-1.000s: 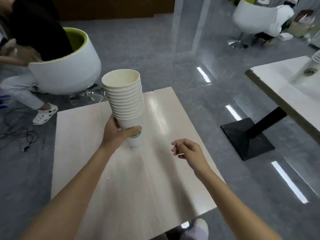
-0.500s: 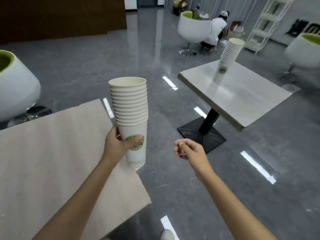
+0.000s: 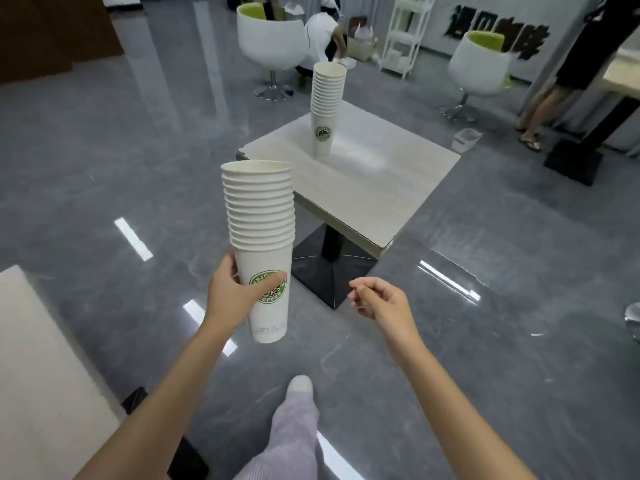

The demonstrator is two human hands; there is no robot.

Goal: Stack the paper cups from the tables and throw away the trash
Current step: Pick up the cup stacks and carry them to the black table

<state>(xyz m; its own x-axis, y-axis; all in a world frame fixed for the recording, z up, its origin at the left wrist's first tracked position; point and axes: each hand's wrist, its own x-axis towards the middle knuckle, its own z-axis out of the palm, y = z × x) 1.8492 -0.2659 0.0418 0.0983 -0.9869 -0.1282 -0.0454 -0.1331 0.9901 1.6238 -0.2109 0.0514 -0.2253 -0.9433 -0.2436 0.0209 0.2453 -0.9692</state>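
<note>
My left hand [image 3: 232, 296] grips a tall stack of white paper cups [image 3: 261, 233] with a green coffee logo, held upright in the air above the grey floor. My right hand [image 3: 380, 299] hangs beside it with fingers loosely curled and nothing in it. A second stack of the same cups [image 3: 325, 109] stands upright on the far corner of a pale square table [image 3: 363, 188] ahead of me, well beyond both hands.
The table I left [image 3: 38, 368] is at the lower left. White tub chairs [image 3: 268, 39] [image 3: 479, 64] stand behind the far table. A person crouches at the back, another stands at the far right by a black table base [image 3: 571, 161]. A small white bin [image 3: 465, 138] sits on the floor.
I have turned right and stepped away from the first table with the cup stack in my left hand. The far table with the second stack is now closer and centred ahead.
</note>
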